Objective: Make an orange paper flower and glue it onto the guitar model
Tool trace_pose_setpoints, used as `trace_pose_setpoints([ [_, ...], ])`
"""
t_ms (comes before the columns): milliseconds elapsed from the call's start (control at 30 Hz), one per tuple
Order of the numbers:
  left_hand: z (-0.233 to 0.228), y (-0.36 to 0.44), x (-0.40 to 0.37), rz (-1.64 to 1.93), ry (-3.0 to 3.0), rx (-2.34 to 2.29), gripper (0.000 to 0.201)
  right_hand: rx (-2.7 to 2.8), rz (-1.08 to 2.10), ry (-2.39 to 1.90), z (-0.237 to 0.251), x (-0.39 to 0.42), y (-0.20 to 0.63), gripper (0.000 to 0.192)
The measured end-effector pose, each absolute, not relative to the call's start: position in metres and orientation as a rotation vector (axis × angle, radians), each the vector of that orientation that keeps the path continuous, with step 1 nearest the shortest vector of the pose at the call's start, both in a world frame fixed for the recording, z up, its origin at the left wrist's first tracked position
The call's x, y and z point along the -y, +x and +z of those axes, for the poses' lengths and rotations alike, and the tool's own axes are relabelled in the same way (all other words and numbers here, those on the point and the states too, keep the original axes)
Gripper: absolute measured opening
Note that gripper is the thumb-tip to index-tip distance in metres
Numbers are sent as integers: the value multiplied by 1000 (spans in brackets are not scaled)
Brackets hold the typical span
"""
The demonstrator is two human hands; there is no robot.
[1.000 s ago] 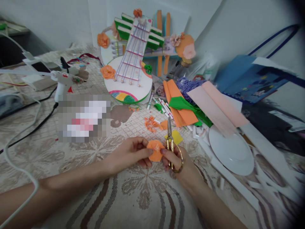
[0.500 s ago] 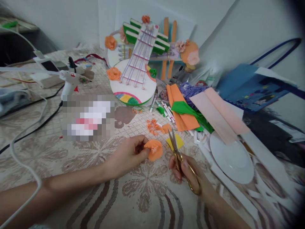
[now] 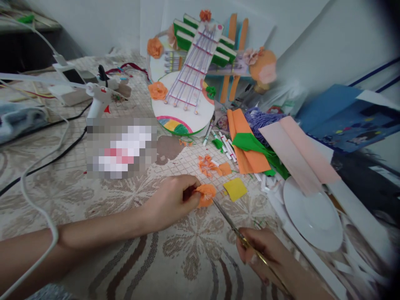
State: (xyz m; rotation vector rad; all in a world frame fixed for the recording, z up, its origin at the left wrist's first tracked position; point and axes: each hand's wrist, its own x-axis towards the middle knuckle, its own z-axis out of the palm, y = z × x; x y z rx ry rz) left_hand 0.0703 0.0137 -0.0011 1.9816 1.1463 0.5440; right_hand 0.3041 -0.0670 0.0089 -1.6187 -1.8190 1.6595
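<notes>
Orange paper flower [image 3: 206, 194] is what we're pinching in our left hand [image 3: 173, 201]; our right hand [image 3: 265, 254] is gripping scissors [image 3: 233, 225], blades angling up-left, tips touching it.

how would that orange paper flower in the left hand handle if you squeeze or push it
The orange paper flower, pinched by the left hand, looks thin and crinkled: probably very light, floppy, easily crushed. The scissors tips meet it, so it likely tears easily.
</notes>
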Motion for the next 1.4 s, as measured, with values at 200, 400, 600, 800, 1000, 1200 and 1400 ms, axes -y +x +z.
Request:
trace_pose_setpoints([
  [200,-1,70,-15,555,1998,-1150,16,1861,1631,-1614,-2,70,301,60],
  [400,-1,69,-15,581,2032,-1145,16,1884,1598,-1658,-2,69,298,54],
  [600,0,69,-14,624,2055,-1122,15,1992,1468,-1677,0,70,297,51],
  [800,2,69,-14,630,2059,-1115,16,2060,1405,-1789,4,72,294,49],
  [1000,4,68,-14,636,2044,-1119,18,2100,1384,-1795,6,71,292,46],
  [1200,3,68,-14,649,2035,-1110,18,2211,1182,-1900,10,75,292,32],
  [1400,3,68,-13,645,2041,-1110,17,2390,878,-1890,7,81,297,23],
])
